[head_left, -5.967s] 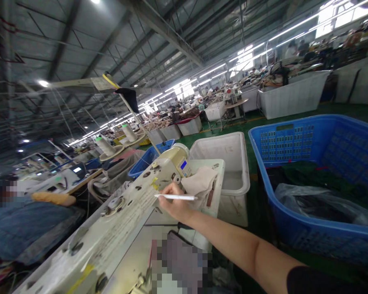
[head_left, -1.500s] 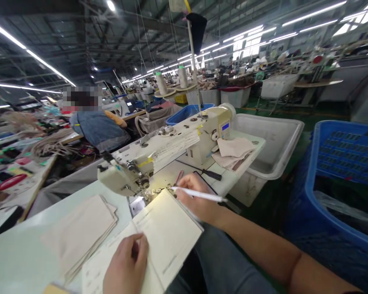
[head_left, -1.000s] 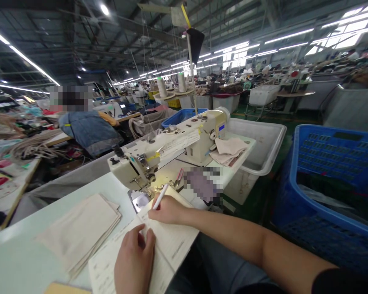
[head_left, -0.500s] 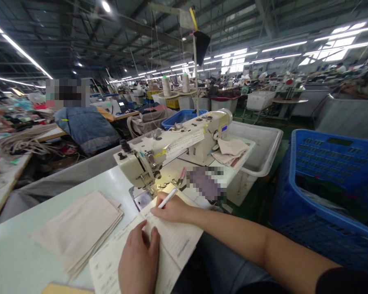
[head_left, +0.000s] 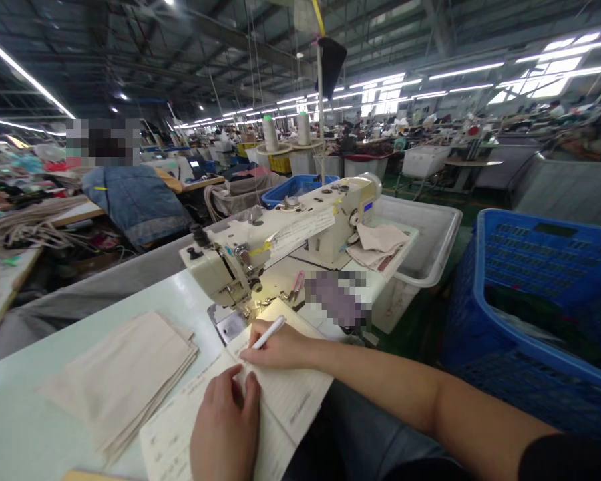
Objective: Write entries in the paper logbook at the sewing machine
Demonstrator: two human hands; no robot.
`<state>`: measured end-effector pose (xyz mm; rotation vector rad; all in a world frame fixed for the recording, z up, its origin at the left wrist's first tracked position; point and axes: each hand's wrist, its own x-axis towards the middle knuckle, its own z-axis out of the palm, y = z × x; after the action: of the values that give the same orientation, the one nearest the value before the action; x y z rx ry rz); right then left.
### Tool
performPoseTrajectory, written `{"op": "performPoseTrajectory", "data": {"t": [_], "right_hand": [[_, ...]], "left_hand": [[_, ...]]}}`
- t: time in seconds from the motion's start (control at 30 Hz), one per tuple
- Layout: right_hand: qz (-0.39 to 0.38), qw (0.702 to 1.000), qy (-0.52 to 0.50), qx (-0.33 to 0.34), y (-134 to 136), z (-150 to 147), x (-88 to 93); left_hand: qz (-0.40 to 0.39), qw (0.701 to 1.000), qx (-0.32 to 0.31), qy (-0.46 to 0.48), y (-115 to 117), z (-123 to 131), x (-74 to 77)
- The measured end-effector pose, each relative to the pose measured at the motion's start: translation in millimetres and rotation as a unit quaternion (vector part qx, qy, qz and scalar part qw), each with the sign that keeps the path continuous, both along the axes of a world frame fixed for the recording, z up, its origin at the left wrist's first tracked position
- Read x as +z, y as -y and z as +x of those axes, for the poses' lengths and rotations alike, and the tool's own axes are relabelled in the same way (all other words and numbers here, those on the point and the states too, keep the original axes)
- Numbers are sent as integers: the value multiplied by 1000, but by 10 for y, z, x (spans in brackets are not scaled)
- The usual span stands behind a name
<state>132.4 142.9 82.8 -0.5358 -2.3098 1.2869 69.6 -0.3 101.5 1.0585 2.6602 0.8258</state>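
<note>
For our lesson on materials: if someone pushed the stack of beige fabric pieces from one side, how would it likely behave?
The fabric stack would probably shear, not slide as one block: its edges are already fanned and uneven. Each piece looks thin and flat, so likely floppy and light when lifted. It lies on a smooth table, so the bottom piece may slip easily.

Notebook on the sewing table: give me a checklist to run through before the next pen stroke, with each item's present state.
1. Right hand grips the white pen: ok.
2. Pen tip meets the notebook page: cannot tell, the fingers hide the tip.
3. Left hand lies flat on the notebook, pinning it: ok.
4. Notebook fully supported by the table: not ok, its near right corner overhangs the edge above the lap.
5. Stack of beige fabric pieces lies left of the notebook, apart from the writing hand: ok.
6. Sewing machine head stands just beyond the page, near the pen: ok, not touching.
</note>
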Motion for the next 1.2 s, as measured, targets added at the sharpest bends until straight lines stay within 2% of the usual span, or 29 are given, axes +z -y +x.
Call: {"op": "performPoseTrajectory", "data": {"t": [0.1, 0.4, 0.73, 0.87, 1.2], "right_hand": [[26, 1000, 12, 7, 4, 11, 20], [30, 999, 27, 6, -10, 11, 16], [3, 1000, 22, 6, -18, 31, 64], [-21, 999, 6, -31, -28, 19, 41], [2, 1000, 17, -16, -12, 34, 74]], "left_hand": [[3, 1000, -3, -1, 6, -5, -9], [-9, 1000, -2, -1, 17, -24, -36], [-17, 1000, -10, 0, 6, -27, -14], [-19, 1000, -17, 4, 1, -17, 11], [-18, 1000, -13, 1, 0, -19, -1]]}}
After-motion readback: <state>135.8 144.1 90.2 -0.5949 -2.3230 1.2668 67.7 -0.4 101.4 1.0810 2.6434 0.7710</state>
